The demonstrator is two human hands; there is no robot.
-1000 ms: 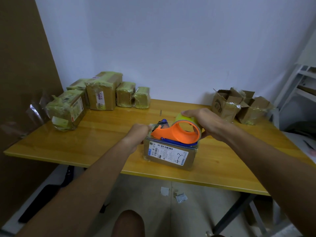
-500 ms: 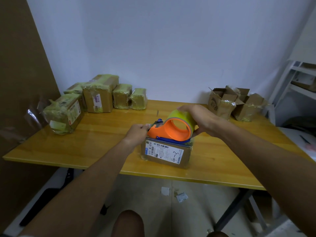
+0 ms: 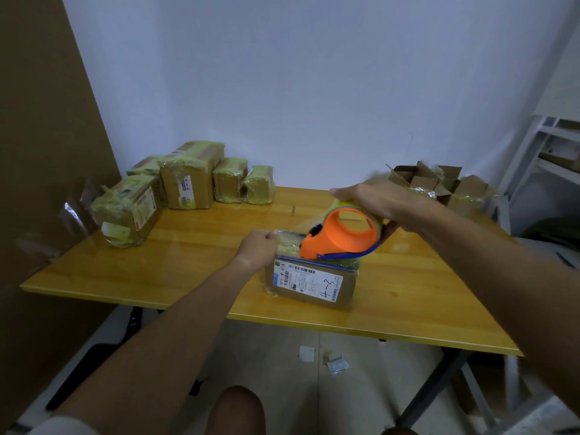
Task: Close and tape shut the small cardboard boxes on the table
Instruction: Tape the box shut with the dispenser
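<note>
Taping a small box near the front edge of the counter (image 3: pixel 188 246).

The left hand (image 3: pixel 257 248) gripped the 9 o'clock end of the box (image 3: pixel 310 285) with curled fingers. The right hand (image 3: pixel 373 199) held the orange tape dispenser (image 3: pixel 340 235), tilted on the box top. Taped boxes (image 3: pixel 188 180) stood at 10 o'clock, open boxes (image 3: pixel 439 186) at 2 o'clock.

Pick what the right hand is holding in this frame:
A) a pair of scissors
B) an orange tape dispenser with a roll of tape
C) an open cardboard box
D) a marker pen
B: the right hand grips the tape dispenser from above, tilted over the box with the label, which the left hand steadies on the table.
</note>
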